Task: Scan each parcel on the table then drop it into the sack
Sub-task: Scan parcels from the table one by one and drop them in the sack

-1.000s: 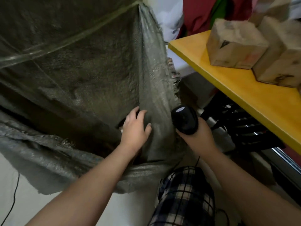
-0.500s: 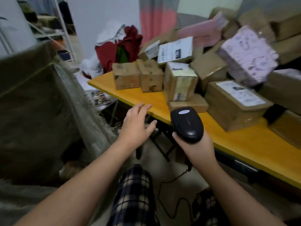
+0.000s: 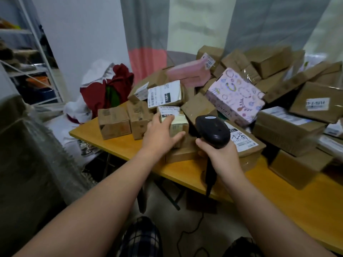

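Observation:
A heap of cardboard parcels covers the yellow table [image 3: 189, 173]. My left hand [image 3: 159, 135] grips a small upright parcel [image 3: 176, 119] with a white label on top, fingers over its top and thumb on its front face. That parcel stands on a flat brown box [image 3: 182, 154]. My right hand [image 3: 219, 154] holds a black barcode scanner [image 3: 213, 131] by its handle, just right of the parcel, with its cable hanging down. The grey woven sack [image 3: 27, 154] hangs open at the left edge of the view.
Two small brown boxes [image 3: 114, 122] stand at the table's left end. A pink patterned box [image 3: 234, 96] and a pink mailer [image 3: 189, 74] lie in the pile. A red and white cloth bundle [image 3: 104, 89] and a metal shelf [image 3: 27, 62] are behind.
My view swung from the sack to the table. My left hand left the sack, reached forward and took hold of the labelled parcel. My right hand kept the scanner.

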